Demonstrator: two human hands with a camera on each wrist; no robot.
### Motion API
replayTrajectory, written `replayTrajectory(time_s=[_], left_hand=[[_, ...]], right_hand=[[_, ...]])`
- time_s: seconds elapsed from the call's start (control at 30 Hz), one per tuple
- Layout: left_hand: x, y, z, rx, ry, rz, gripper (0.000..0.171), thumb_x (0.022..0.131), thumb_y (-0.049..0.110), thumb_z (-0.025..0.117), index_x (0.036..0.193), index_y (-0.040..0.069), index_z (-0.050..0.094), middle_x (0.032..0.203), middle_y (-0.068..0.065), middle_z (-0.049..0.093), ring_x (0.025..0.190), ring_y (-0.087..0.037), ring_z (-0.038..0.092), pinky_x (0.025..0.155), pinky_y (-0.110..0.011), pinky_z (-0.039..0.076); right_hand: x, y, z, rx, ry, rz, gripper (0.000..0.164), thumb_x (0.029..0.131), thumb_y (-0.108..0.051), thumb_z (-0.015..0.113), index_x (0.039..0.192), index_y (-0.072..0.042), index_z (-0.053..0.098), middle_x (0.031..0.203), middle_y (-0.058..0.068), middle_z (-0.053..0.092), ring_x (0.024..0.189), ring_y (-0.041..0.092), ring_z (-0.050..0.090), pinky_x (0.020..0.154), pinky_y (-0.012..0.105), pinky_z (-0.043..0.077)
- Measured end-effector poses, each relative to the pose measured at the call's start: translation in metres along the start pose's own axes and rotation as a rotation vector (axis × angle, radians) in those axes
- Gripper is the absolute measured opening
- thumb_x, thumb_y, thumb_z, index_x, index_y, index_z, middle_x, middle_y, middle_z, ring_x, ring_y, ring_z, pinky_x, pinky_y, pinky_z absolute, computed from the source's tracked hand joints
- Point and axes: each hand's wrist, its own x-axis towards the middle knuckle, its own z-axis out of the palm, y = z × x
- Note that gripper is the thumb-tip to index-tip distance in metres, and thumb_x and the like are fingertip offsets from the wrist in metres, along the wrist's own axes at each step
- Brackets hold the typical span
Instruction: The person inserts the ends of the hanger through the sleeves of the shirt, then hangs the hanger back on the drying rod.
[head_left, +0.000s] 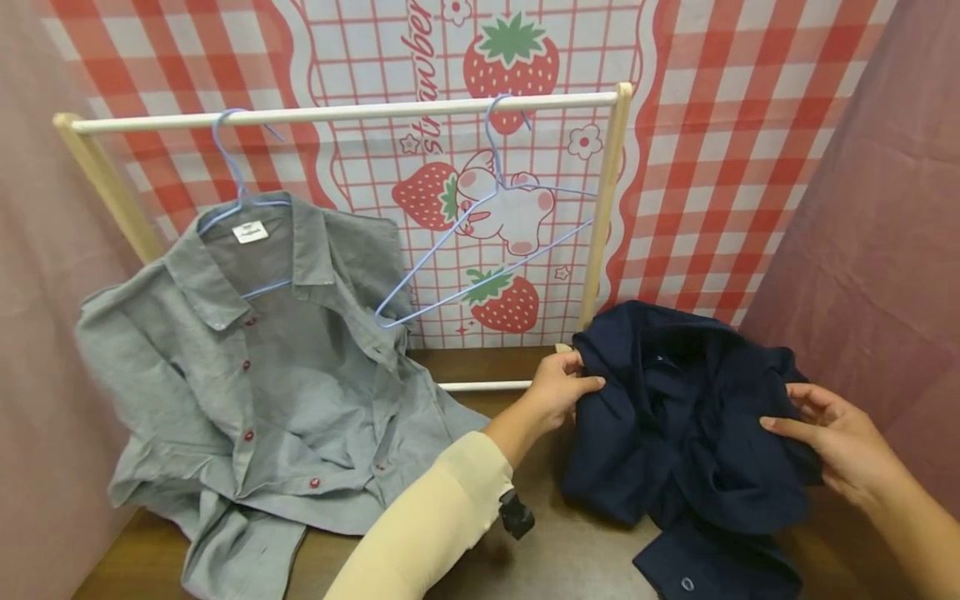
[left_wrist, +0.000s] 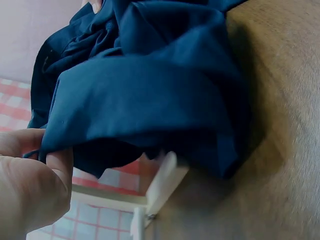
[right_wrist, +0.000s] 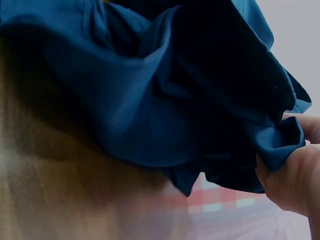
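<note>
A bunched navy blue shirt [head_left: 690, 417] is held between both hands at the right, its lower part and a buttoned cuff [head_left: 686, 583] lying on the table. My left hand [head_left: 557, 387] pinches the shirt's left edge between thumb and fingers, beside the rack's right foot. At the opposite edge my right hand [head_left: 843, 437] pinches a fold of the cloth, which the right wrist view shows gathered at the thumb. A bare blue wire hanger [head_left: 438, 242] hangs from the rack rail, up and left of the navy shirt.
A small rack with a white rail [head_left: 352, 111] and wooden posts [head_left: 606, 208] stands at the back. On its left a grey shirt [head_left: 300, 400] hangs from another blue hanger [head_left: 232, 158], its lower part spread over the brown table [head_left: 570, 550]. Behind is a red checked cloth [head_left: 705, 150].
</note>
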Motion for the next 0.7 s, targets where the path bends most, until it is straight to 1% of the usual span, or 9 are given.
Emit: replayTrajectory(time_s=[0.03, 0.1, 0.2, 0.23, 0.33, 0.4, 0.53, 0.6, 0.7], left_hand=[[-0.001, 0.003, -0.003, 0.002, -0.004, 0.012, 0.015, 0.081, -0.014, 0.066, 0.095, -0.008, 0.065, 0.09, -0.003, 0.067, 0.073, -0.012, 0.064, 0.067, -0.03, 0.057], [-0.004, 0.009, -0.008, 0.016, -0.008, 0.032, 0.015, 0.081, -0.014, 0.067, 0.094, -0.008, 0.065, 0.092, -0.004, 0.068, 0.072, -0.012, 0.063, 0.069, -0.03, 0.057], [-0.008, 0.015, -0.014, 0.041, -0.018, 0.07, 0.011, 0.08, -0.013, 0.068, 0.09, -0.008, 0.064, 0.086, -0.005, 0.066, 0.067, -0.011, 0.06, 0.065, -0.026, 0.055], [-0.01, 0.017, -0.016, 0.038, -0.022, 0.079, 0.01, 0.08, -0.014, 0.068, 0.089, -0.009, 0.064, 0.083, -0.004, 0.065, 0.066, -0.011, 0.059, 0.064, -0.025, 0.054], [-0.016, 0.022, -0.019, 0.047, -0.048, 0.114, 0.011, 0.081, -0.014, 0.067, 0.091, -0.013, 0.063, 0.078, -0.002, 0.062, 0.065, -0.01, 0.058, 0.062, -0.022, 0.051], [-0.021, 0.027, -0.02, 0.039, -0.068, 0.122, 0.011, 0.08, -0.014, 0.066, 0.091, -0.013, 0.063, 0.079, -0.001, 0.062, 0.066, -0.01, 0.058, 0.062, -0.022, 0.051], [-0.033, 0.037, -0.025, 0.001, -0.115, 0.122, 0.009, 0.081, -0.015, 0.065, 0.089, -0.011, 0.062, 0.082, -0.003, 0.064, 0.07, -0.013, 0.062, 0.067, -0.026, 0.054], [-0.039, 0.042, -0.03, -0.019, -0.127, 0.121, 0.009, 0.082, -0.016, 0.064, 0.089, -0.011, 0.061, 0.082, -0.003, 0.065, 0.072, -0.013, 0.063, 0.069, -0.028, 0.055], [-0.046, 0.048, -0.04, -0.027, -0.146, 0.135, 0.013, 0.082, -0.015, 0.063, 0.095, -0.014, 0.06, 0.083, -0.001, 0.066, 0.076, -0.013, 0.063, 0.07, -0.027, 0.054]], right_hand=[[0.0, -0.002, 0.002, 0.017, -0.005, -0.023, 0.035, 0.089, 0.011, 0.06, 0.105, -0.019, 0.066, 0.102, -0.014, 0.064, 0.094, -0.002, 0.056, 0.064, 0.023, 0.054], [-0.001, -0.006, 0.007, 0.046, -0.002, -0.07, 0.036, 0.089, 0.014, 0.059, 0.106, -0.017, 0.067, 0.099, -0.011, 0.064, 0.092, 0.001, 0.058, 0.063, 0.022, 0.054], [-0.002, -0.011, 0.015, 0.078, 0.017, -0.147, 0.038, 0.087, 0.017, 0.058, 0.106, -0.014, 0.067, 0.097, -0.009, 0.064, 0.09, 0.003, 0.06, 0.064, 0.021, 0.054], [-0.003, -0.013, 0.018, 0.071, 0.026, -0.172, 0.038, 0.087, 0.018, 0.059, 0.106, -0.014, 0.066, 0.096, -0.009, 0.063, 0.089, 0.003, 0.06, 0.065, 0.019, 0.053], [-0.004, -0.019, 0.024, 0.073, 0.033, -0.229, 0.039, 0.086, 0.02, 0.058, 0.108, -0.012, 0.066, 0.097, -0.007, 0.063, 0.089, 0.004, 0.06, 0.064, 0.018, 0.053], [-0.004, -0.025, 0.028, 0.064, 0.04, -0.252, 0.04, 0.085, 0.02, 0.058, 0.108, -0.011, 0.065, 0.097, -0.007, 0.062, 0.089, 0.003, 0.06, 0.065, 0.017, 0.053], [-0.006, -0.035, 0.032, 0.044, 0.037, -0.275, 0.04, 0.085, 0.02, 0.058, 0.11, -0.01, 0.065, 0.099, -0.006, 0.063, 0.091, 0.004, 0.061, 0.066, 0.017, 0.053], [-0.006, -0.039, 0.036, 0.029, 0.032, -0.277, 0.039, 0.085, 0.02, 0.059, 0.111, -0.008, 0.065, 0.1, -0.005, 0.065, 0.091, 0.005, 0.062, 0.066, 0.018, 0.054], [-0.007, -0.044, 0.041, 0.019, 0.028, -0.288, 0.038, 0.084, 0.02, 0.06, 0.112, -0.005, 0.065, 0.101, -0.003, 0.067, 0.09, 0.008, 0.063, 0.064, 0.021, 0.055]])
